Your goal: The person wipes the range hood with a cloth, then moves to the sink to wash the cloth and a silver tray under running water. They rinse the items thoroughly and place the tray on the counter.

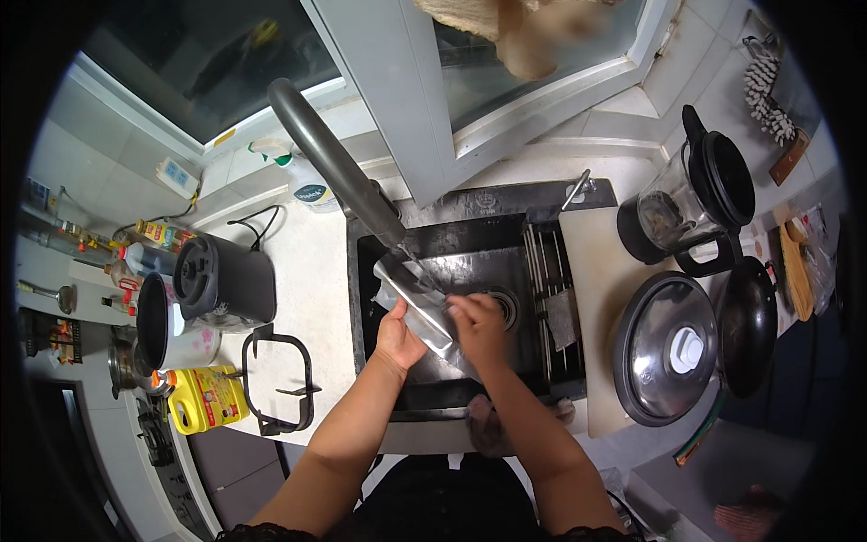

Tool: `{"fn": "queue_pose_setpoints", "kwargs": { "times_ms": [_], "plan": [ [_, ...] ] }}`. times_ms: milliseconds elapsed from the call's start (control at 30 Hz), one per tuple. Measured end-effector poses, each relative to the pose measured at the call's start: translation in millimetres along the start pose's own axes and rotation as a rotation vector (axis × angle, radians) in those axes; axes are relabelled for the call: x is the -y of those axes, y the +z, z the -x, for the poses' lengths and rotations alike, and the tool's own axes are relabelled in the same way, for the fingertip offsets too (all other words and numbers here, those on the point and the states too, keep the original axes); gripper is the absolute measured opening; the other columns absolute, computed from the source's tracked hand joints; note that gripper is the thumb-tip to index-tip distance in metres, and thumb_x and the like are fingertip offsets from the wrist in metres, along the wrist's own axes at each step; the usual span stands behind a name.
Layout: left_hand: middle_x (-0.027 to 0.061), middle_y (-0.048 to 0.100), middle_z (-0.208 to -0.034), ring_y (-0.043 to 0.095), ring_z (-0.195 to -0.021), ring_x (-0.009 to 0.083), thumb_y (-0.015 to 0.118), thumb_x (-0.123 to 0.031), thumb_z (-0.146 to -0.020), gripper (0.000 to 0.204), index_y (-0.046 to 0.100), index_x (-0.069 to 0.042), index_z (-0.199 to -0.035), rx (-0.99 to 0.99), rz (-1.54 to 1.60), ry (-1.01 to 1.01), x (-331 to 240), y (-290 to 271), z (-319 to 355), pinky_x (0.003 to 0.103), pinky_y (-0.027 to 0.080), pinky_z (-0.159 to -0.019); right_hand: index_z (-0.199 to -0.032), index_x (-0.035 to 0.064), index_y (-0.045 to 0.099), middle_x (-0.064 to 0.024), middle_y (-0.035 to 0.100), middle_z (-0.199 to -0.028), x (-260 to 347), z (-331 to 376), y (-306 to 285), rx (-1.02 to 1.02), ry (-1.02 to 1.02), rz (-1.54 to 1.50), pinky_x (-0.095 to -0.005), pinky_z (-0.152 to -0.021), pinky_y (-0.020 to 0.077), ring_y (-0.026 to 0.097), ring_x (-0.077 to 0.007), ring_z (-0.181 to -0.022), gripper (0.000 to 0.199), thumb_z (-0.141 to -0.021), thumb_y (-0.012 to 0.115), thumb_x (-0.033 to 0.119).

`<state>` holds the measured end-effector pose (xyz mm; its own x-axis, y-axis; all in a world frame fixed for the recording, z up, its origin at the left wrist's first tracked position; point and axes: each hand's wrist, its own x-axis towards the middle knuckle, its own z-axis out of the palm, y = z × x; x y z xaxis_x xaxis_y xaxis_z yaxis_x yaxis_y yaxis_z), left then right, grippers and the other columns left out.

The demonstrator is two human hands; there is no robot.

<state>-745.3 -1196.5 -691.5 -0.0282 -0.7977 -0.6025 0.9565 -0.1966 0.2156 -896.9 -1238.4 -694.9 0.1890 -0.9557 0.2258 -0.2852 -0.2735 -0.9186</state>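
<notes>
Over the dark sink (375, 397), a long shiny silver metal piece with folded edges (417, 303) is tilted under the faucet (339, 154). What kind of part it is, I cannot make out. Water seems to run from the spout onto its upper end. My left hand (397, 341) grips its lower left side, thumb along the edge. At its right side is my right hand (479, 332), slightly blurred, with curled fingers pressed together against the metal. Whether those fingers also hold something small is hidden.
Right of the basin lie a cutting board (591, 298), a large pot lid (664, 361), a black pan (748, 325) and a blender jug (673, 212). A metal rack (551, 298) spans the sink's right side. Leftward stand a black pot stand (312, 388), a yellow jug (208, 399) and a spray bottle (310, 185).
</notes>
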Motion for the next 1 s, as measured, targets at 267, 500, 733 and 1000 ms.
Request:
{"fn": "queue_pose_setpoints", "kwargs": {
  "times_ms": [267, 500, 733, 1000],
  "plan": [
    [0.0161, 0.055, -0.125, 0.052, -0.115, 0.0323, 0.027, -0.037, -0.100, 0.047, 0.048, -0.001, -0.124, -0.057, 0.011, -0.006, 1, 1, -1, 0.047, 0.037, -0.102, -0.093, 0.0096, 0.071, -0.0115, 0.058, -0.083, -24, 2, 6, -0.043, -0.027, 0.075, -0.0383, -0.075, 0.0439, 0.055, -0.0296, -0.082, 0.015, -0.079, 0.067, 0.011],
    [0.0162, 0.055, -0.124, 0.052, -0.114, 0.0308, 0.028, -0.037, -0.101, 0.048, 0.047, -0.001, -0.126, -0.043, -0.002, 0.015, 2, 0, -5, 0.046, 0.038, -0.102, -0.092, 0.0070, 0.071, -0.0110, 0.059, -0.083, -33, -4, 0, -0.084, 0.087, 0.049, -0.0361, -0.072, 0.0451, 0.057, -0.0280, -0.080, 0.014, -0.079, 0.066, 0.009],
    [0.0155, 0.062, -0.105, 0.064, -0.094, 0.0270, 0.043, -0.022, -0.099, 0.029, 0.049, 0.000, -0.117, -0.164, -0.534, 0.025, 2, 2, -28, 0.041, 0.053, -0.083, -0.095, 0.0056, 0.071, -0.0121, 0.062, -0.091, -50, -7, 6, -0.132, 0.153, 0.177, -0.0326, -0.071, 0.0473, 0.060, -0.0266, -0.081, 0.016, -0.080, 0.066, 0.009],
    [0.0096, 0.062, -0.105, 0.061, -0.098, 0.0236, 0.034, -0.047, -0.098, 0.048, 0.053, -0.006, -0.115, -0.060, -0.204, -0.094, 3, 27, -10, 0.036, 0.051, -0.083, -0.095, 0.0112, 0.072, -0.0086, 0.060, -0.089, -11, -12, 28, -0.052, 0.042, 0.010, -0.0364, -0.078, 0.0456, 0.056, -0.0280, -0.086, 0.018, -0.078, 0.068, 0.013]
  ]
}}
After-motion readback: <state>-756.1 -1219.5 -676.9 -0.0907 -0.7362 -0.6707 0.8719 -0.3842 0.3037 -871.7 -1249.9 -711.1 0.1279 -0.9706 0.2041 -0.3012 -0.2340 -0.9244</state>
